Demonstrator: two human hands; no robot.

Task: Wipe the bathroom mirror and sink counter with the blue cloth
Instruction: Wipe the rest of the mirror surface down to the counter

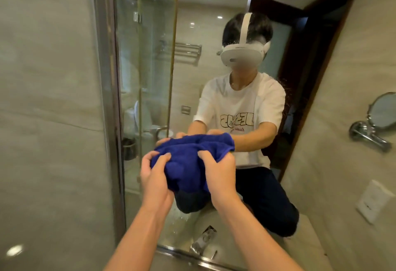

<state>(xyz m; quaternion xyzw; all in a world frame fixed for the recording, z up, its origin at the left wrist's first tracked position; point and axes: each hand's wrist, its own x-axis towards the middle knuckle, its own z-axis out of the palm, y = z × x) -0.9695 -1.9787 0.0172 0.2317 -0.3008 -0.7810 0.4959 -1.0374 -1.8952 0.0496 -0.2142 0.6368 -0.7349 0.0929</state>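
Both hands (188,170) grip the bunched blue cloth (188,163) against the mirror (150,78); flattening it should wipe cleaner.

Two hands (155,176) (220,170), one blue cloth (188,163), one mirror (214,35), one faucet (201,243).

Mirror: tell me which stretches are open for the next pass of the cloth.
Both hands, left hand and right hand, grip the blue cloth against the mirror. Glass above the cloth is open. Below, the faucet crowds the lower frame. Rightward, the wall's round mirror juts out.
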